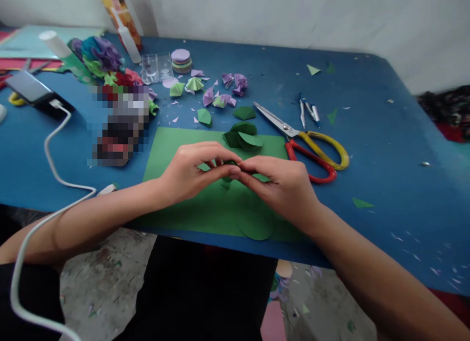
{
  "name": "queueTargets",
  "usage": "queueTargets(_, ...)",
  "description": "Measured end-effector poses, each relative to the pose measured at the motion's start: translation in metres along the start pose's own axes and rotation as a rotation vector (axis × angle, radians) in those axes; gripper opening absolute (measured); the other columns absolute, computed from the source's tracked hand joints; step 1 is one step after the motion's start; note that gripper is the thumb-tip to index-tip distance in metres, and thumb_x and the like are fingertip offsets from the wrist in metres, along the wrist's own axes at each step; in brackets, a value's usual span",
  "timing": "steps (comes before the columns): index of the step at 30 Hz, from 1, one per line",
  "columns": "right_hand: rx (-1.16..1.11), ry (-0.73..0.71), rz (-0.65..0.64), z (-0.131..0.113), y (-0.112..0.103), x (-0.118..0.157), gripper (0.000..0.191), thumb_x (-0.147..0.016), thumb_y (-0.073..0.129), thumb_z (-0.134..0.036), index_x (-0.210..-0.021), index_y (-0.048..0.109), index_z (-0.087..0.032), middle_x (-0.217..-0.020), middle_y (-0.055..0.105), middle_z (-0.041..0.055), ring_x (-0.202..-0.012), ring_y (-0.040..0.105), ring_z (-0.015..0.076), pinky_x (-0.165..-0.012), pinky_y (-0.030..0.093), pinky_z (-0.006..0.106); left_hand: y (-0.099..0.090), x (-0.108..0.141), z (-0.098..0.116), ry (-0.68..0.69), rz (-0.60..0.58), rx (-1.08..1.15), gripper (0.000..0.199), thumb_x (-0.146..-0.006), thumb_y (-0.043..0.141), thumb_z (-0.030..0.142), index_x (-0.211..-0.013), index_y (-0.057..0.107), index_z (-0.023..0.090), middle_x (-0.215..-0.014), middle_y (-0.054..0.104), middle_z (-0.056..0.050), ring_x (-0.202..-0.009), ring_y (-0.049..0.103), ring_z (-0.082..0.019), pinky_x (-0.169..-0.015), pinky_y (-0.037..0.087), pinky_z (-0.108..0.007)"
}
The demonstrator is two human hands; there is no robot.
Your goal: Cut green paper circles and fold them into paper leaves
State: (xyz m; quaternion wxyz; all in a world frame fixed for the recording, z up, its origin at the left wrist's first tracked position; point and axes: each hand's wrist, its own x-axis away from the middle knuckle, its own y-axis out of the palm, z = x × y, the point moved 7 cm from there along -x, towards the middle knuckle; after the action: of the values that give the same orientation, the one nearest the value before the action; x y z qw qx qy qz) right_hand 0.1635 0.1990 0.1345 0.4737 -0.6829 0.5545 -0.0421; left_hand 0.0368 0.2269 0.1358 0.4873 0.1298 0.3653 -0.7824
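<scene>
My left hand (198, 170) and my right hand (281, 184) meet over a green paper sheet (183, 209), fingertips touching. Both pinch a small dark green paper piece (230, 162), mostly hidden by the fingers. Just beyond them lie several dark green cut paper rounds (244, 135), some folded. A green paper circle (256, 223) rests at the near edge of the sheet, below my right hand. To the right, large scissors (288, 130) with one red and one yellow handle lie partly open.
Folded purple and green paper pieces (220, 94) lie beyond the sheet. A compass (308, 111) is at the back right. At left are a glue bottle (128, 42), a phone (31, 89) and a white cable (51, 155) crossing near my left arm.
</scene>
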Motion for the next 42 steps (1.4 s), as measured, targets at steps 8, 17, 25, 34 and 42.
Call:
queueTargets(8,-0.016,0.019,-0.016,-0.001,0.001,0.0,0.013,-0.089,0.058,-0.025,-0.089,0.07,-0.022,-0.086,0.075,0.0023,-0.075,0.07,0.0168,-0.07,0.054,0.027,-0.002,-0.001,0.0,-0.032,0.005,-0.042,0.005,-0.081,0.067,0.022,-0.082,0.072,0.019,-0.073,0.073,0.0,-0.063,0.064,-0.008,-0.056,0.05,-0.017)
queueTargets(17,-0.008,-0.028,-0.015,-0.003,0.002,-0.001,0.015,-0.09,0.056,-0.023,-0.088,0.07,-0.02,-0.09,0.075,0.0043,-0.078,0.07,0.0173,-0.071,0.054,0.027,-0.002,0.0,-0.001,-0.03,0.016,-0.016,0.005,-0.081,0.069,0.022,-0.078,0.072,0.019,-0.07,0.072,0.0,-0.061,0.063,-0.008,-0.055,0.05,-0.017)
queueTargets(25,-0.028,0.009,0.003,-0.005,-0.002,-0.002,0.015,-0.09,0.056,-0.025,-0.084,0.069,-0.022,-0.081,0.074,0.0011,-0.071,0.069,0.0157,-0.067,0.054,0.026,-0.002,0.0,-0.001,-0.055,0.016,-0.034,0.013,-0.082,0.067,0.029,-0.075,0.069,0.018,-0.069,0.071,0.0,-0.061,0.064,-0.009,-0.054,0.049,-0.018)
queueTargets(34,-0.108,0.149,0.069,0.001,-0.013,-0.005,0.01,-0.084,0.064,-0.025,-0.078,0.071,-0.023,-0.072,0.074,-0.0011,-0.059,0.067,0.0144,-0.055,0.055,0.025,-0.002,0.001,0.008,0.059,-0.002,-0.056,0.008,-0.083,0.063,0.015,-0.075,0.064,0.016,-0.066,0.067,0.0,-0.061,0.06,-0.008,-0.056,0.048,-0.018)
queueTargets(42,-0.175,0.095,0.118,0.011,-0.01,-0.005,0.016,-0.082,0.062,-0.012,-0.086,0.073,-0.022,-0.083,0.076,-0.0003,-0.071,0.071,0.0147,-0.068,0.058,0.026,-0.006,0.0,0.007,0.047,0.062,-0.08,0.013,-0.082,0.063,0.016,-0.069,0.062,0.017,-0.066,0.068,0.0,-0.059,0.061,-0.009,-0.054,0.047,-0.02)
